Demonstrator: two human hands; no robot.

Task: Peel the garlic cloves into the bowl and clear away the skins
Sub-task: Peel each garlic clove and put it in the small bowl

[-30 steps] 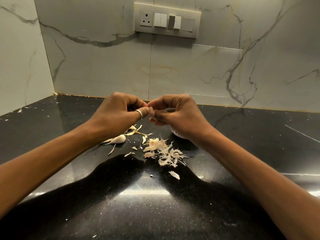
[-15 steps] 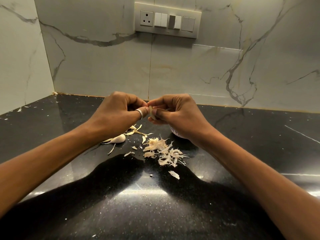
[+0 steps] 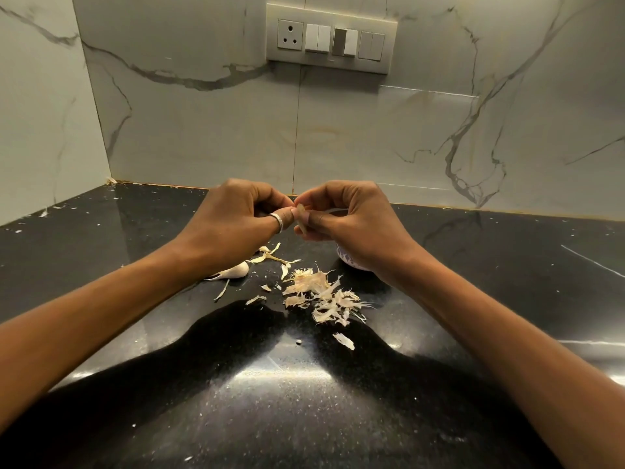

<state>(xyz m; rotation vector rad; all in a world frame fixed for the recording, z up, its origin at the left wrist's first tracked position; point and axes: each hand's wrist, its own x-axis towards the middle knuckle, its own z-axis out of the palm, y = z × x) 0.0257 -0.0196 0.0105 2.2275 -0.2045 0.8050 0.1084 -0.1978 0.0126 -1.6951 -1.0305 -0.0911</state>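
Peeling looks about midway. At the centre of the frame the left hand [image 3: 236, 218] and the right hand [image 3: 351, 221] meet above the dark surface [image 3: 270, 384]. Both grips are closed on one garlic clove [image 3: 300, 216], pinched by thumbs and curled fingertips with only a pale sliver showing between them. Whether it is nearly bare I cannot tell. Below the hands a loose heap of skins [image 3: 321, 292] lies on the surface with stray flakes around it, so several cloves seem done, and none of the skins has been cleared. One unpeeled clove [image 3: 233, 270] lies just under the left wrist, left of the heap. The bowl [image 3: 346, 259] is mostly hidden behind the right hand, so its contents cannot be seen. Left to do, I judge: finish this clove, peel the other, gather the skins.
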